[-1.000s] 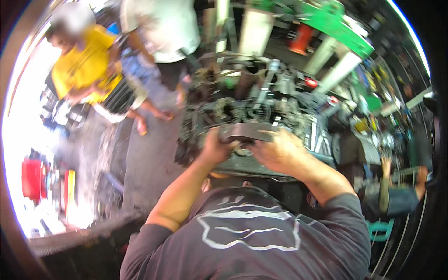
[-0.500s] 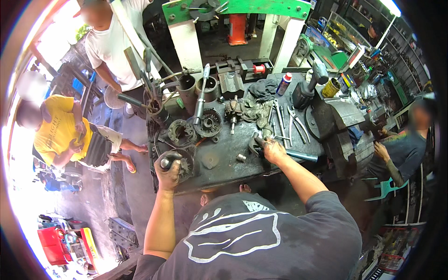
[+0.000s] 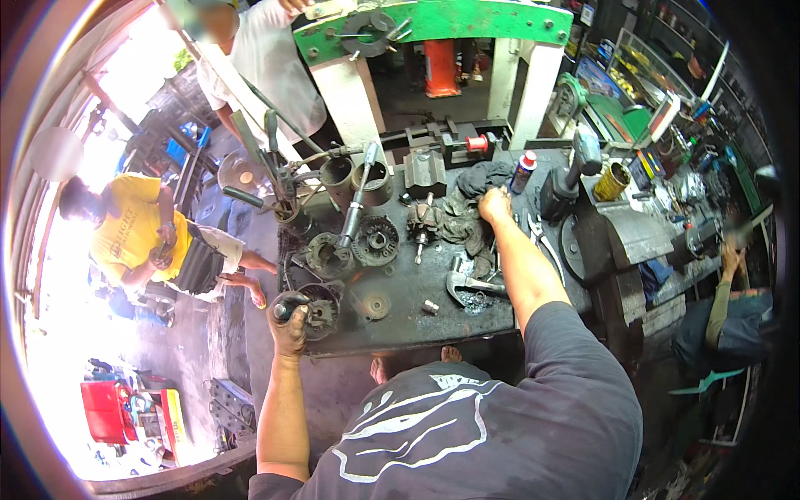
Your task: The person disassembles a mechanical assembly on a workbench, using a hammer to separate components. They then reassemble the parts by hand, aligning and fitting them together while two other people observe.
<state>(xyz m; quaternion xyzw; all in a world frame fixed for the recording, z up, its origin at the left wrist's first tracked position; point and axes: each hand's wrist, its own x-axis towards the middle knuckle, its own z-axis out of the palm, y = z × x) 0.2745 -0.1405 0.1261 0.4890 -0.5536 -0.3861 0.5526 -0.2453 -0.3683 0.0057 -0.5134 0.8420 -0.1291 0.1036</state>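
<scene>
My left hand (image 3: pixel 289 332) is closed around a dark, round-ended cylindrical tool (image 3: pixel 285 312), beside a round metal housing (image 3: pixel 322 312) at the bench's near left. My right hand (image 3: pixel 497 207) is stretched over the bench, its fingers curled at the edge of a dark rag (image 3: pixel 483 177); whatever they grip is hidden. Left of the right forearm lies a claw hammer (image 3: pixel 460 280). A rotor (image 3: pixel 423 218) stands near a greasy cloth (image 3: pixel 461 225). Two more housings (image 3: pixel 377 240) sit farther left, with a ratchet-like tool (image 3: pixel 357 204) across them. A small metal socket (image 3: pixel 430 307) lies near the front edge.
A spray can (image 3: pixel 523 172) and a cordless impact wrench (image 3: pixel 568 179) stand right of the rag. A bench vise (image 3: pixel 621 233) fills the right side. Pliers (image 3: pixel 546 246) lie beside my forearm. A green-topped press frame (image 3: pixel 467 23) rises behind. Other people stand left and right.
My right hand has let go of the hammer, which now lies on the bench, and has moved away from me to the rag. My left hand keeps its tool. The view has shifted somewhat.
</scene>
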